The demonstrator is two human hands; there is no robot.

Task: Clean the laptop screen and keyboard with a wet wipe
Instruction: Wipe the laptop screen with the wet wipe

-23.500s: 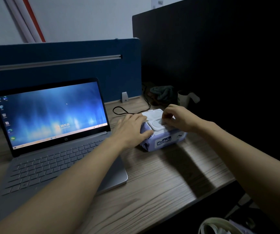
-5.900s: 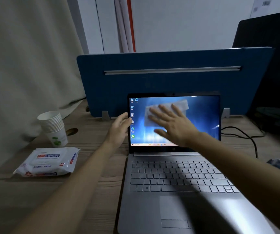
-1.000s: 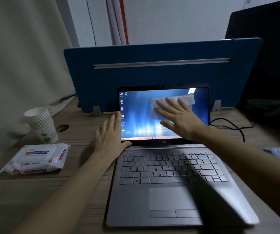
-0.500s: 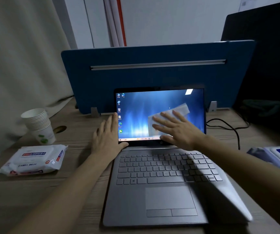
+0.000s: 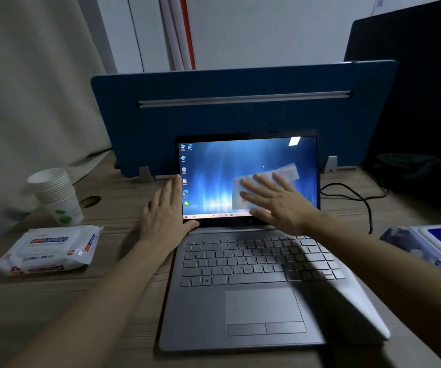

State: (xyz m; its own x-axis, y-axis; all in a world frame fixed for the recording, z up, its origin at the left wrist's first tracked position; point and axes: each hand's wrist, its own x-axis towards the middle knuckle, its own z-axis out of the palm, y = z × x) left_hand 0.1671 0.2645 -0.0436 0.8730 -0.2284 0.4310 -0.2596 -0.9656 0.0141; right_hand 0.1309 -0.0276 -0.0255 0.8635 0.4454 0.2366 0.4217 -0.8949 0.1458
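A silver laptop stands open in the middle of the wooden desk, its lit blue screen point(image 5: 214, 176) facing me and its keyboard point(image 5: 240, 258) below. My right hand point(image 5: 275, 201) lies flat, fingers spread, on a white wet wipe point(image 5: 288, 172), pressing it against the lower right part of the screen. My left hand point(image 5: 165, 208) rests flat against the screen's left edge and lower left corner, thumb on the bezel, holding nothing loose.
A white wipes pack point(image 5: 49, 248) and a stack of paper cups point(image 5: 57, 197) sit at the left. A blue-lidded wipes pack point(image 5: 432, 243) lies at the right edge. A black cable point(image 5: 357, 197) runs behind it. A blue divider point(image 5: 240, 115) backs the desk.
My right hand has slid the wipe down from the screen's upper right to its lower right. The left hand has stayed at the screen's left edge.
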